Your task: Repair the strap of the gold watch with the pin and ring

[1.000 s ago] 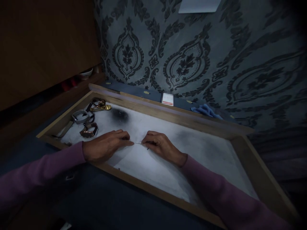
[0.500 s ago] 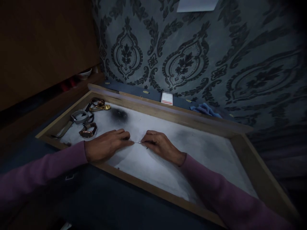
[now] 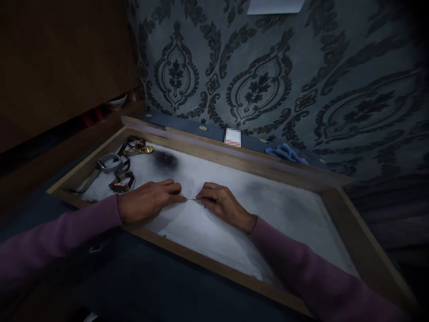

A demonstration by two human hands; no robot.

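Note:
Over the white floor of a shallow wooden tray [image 3: 214, 268], my two hands almost meet. Between the thumb and fingers of my right hand [image 3: 223, 203] a thin, shiny metal piece [image 3: 192, 199] is pinched; its kind is too small to tell. Its far end reaches the fingertips of my left hand [image 3: 150, 201], which is closed with the fingers pressed together. What the left fingers hold, if anything, is hidden. A small dark speck [image 3: 204, 207] shows just below the right fingertips.
Several wristwatches lie at the tray's left end: a brown-strapped one [image 3: 122, 182], a grey-strapped one [image 3: 110, 163] and a gold one [image 3: 147, 149]. Behind the tray's back wall are a blue cloth [image 3: 286, 153] and a small white packet [image 3: 233, 137]. A wooden cabinet [image 3: 67, 58] stands left.
The view has shifted very slightly. Both hands stay in nearly the same place and hold the same pose around the thin metal piece.

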